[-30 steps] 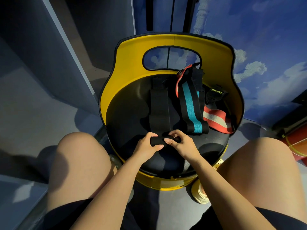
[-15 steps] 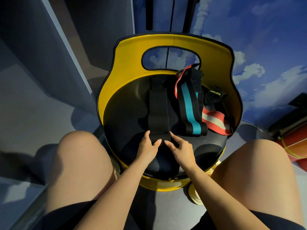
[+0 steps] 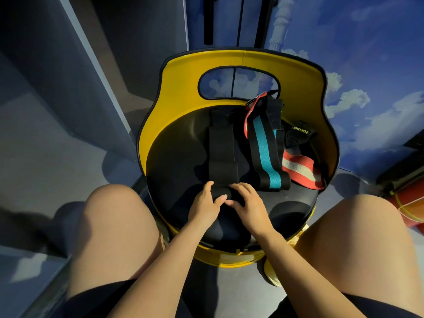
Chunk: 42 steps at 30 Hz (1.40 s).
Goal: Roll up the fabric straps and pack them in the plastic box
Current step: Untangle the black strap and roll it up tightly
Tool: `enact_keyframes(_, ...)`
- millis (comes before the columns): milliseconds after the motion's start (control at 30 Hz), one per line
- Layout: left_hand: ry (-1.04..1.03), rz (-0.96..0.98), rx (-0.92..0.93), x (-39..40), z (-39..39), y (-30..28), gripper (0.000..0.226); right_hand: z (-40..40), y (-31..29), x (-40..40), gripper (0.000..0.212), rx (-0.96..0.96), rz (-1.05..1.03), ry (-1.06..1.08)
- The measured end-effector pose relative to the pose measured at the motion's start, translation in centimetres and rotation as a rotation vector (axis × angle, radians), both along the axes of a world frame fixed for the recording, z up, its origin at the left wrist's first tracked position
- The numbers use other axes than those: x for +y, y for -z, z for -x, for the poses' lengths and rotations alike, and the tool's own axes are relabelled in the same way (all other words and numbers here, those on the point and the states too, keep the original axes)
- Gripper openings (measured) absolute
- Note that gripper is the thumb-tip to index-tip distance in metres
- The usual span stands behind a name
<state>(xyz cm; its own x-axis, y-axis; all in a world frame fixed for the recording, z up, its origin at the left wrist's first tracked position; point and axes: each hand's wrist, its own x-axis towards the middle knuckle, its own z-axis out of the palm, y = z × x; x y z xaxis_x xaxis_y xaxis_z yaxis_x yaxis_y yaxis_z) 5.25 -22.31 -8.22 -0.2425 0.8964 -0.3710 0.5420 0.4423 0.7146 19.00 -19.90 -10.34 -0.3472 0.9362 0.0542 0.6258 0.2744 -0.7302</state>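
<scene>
1. A person sits facing a yellow chair [image 3: 183, 92] with a black round seat and a curved yellow backrest that has an oval cut-out near its top.
2. A black strap [image 3: 222, 152] lies lengthwise down the middle of the seat, its near end wound into a small roll at the front of the seat.
3. The left hand [image 3: 206, 205] sits on the left end of that roll, thumb on the far side and fingers curled over the near side, gripping it.
4. The right hand [image 3: 250, 203] covers the right end of the same roll, fingers bent over the top of it, gripping it as well; the two hands' fingertips nearly meet in the middle.
5. Just to the right of the black strap lies a black strap with a teal stripe [image 3: 267, 157], flat and unrolled, its far end climbing the backrest.
6. Further right, partly under it, lies a red strap with a cream stripe [image 3: 300, 168], touching the chair's right wall.
7. A black piece with a yellow printed label [image 3: 298, 134] rests above the red strap, against the backrest.
8. Both bare knees frame the seat.
</scene>
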Motion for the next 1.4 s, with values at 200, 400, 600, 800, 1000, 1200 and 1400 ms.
enact_keyframes(200,0.139,-0.273,0.28,-0.2,0.7,0.2,0.043,-0.7,-1.4,2.5,0.047,0.001,0.198,-0.068)
enact_keyframes(400,0.403,-0.205,0.523,0.4,1.1,-0.2,0.058,-1.0,-1.7,3.3,0.044,0.043,0.404,-0.043)
enact_keyframes(600,0.477,-0.117,0.555,1.9,1.4,-1.7,0.058,0.0,-1.6,3.6,0.037,0.082,0.305,0.178)
enact_keyframes(800,0.551,-0.029,0.523,3.4,1.9,-2.8,0.06,1.4,-3.1,6.4,0.05,0.169,0.468,0.325)
enact_keyframes(1000,0.602,0.026,0.482,4.4,2.5,-3.1,0.061,2.7,-3.0,9.0,0.042,0.306,0.705,0.379)
enact_keyframes(1200,0.636,0.109,0.396,5.2,3.3,-3.0,0.061,3.7,-0.9,9.9,0.04,0.329,0.568,0.48)
enact_keyframes(1400,0.626,0.115,0.348,5.2,3.6,-2.8,0.062,4.0,0.4,9.4,0.045,0.186,0.392,0.463)
